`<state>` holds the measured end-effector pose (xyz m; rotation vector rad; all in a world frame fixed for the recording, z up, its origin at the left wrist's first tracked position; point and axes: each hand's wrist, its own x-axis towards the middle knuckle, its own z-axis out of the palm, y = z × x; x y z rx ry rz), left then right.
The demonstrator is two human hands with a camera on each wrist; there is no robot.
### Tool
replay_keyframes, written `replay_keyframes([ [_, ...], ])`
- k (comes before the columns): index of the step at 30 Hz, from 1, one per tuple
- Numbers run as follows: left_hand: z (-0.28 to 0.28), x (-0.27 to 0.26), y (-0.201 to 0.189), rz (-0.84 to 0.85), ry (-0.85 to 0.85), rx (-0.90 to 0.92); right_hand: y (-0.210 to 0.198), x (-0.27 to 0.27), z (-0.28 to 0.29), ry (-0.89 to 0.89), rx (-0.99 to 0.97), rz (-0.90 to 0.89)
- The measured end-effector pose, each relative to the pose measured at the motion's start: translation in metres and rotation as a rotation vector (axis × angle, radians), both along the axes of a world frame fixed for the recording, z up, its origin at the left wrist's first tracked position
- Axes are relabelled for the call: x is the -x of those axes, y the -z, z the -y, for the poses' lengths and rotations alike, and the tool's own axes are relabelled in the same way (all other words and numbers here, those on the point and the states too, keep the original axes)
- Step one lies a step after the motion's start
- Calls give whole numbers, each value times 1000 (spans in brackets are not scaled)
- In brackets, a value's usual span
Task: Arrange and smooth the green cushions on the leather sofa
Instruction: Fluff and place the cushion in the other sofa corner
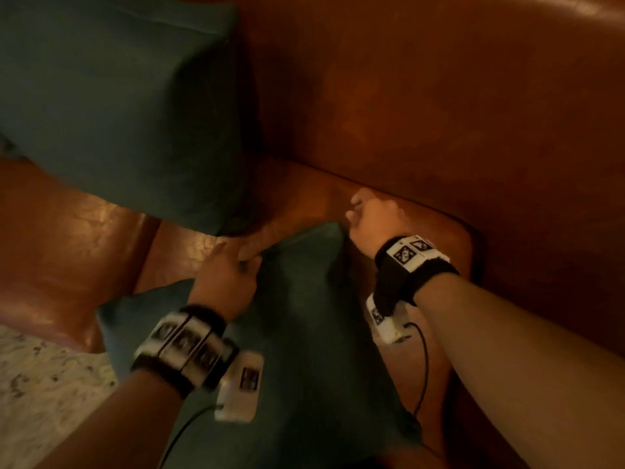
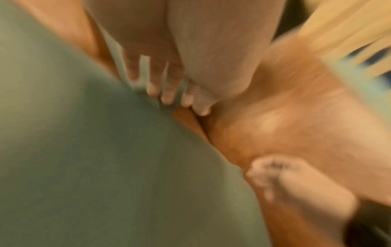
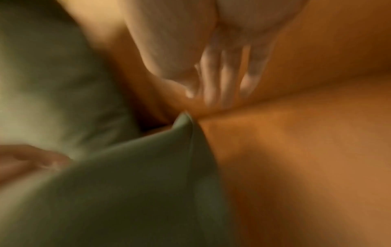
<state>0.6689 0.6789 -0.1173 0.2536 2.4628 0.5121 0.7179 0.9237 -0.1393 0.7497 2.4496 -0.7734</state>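
Note:
Two green cushions are on the brown leather sofa (image 1: 439, 113). One cushion (image 1: 118, 106) stands upright at the back left against the backrest. The nearer cushion (image 1: 304, 333) lies tilted on the seat in front of me, corner pointing at the backrest. My left hand (image 1: 236, 265) grips its upper left edge; in the left wrist view the fingers (image 2: 167, 95) curl over the green cloth (image 2: 105, 158). My right hand (image 1: 368, 214) hovers just past the cushion's top corner (image 3: 186, 120), its fingers (image 3: 213, 83) loosely bent and holding nothing. Both wrist views are blurred.
Bare seat leather (image 1: 189, 242) shows between the two cushions and to the right of the near one. The seat's front edge (image 1: 67, 319) runs at lower left, with pale speckled floor (image 1: 44, 384) below it.

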Motion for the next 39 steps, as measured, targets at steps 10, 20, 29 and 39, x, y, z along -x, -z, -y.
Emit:
replay_keyframes([
  [10,82,-91,22,-130,-52,236,-7,-8,128,-1027,-134,-136],
  [20,235,-138,45,431,-1200,-235,-2,8,13,-288,-153,193],
  [29,181,-117,-8,213,-939,-294,-32,-64,44,371,522,9],
  [39,80,-76,12,135,-397,-134,-71,-99,-9,123,-199,57],
])
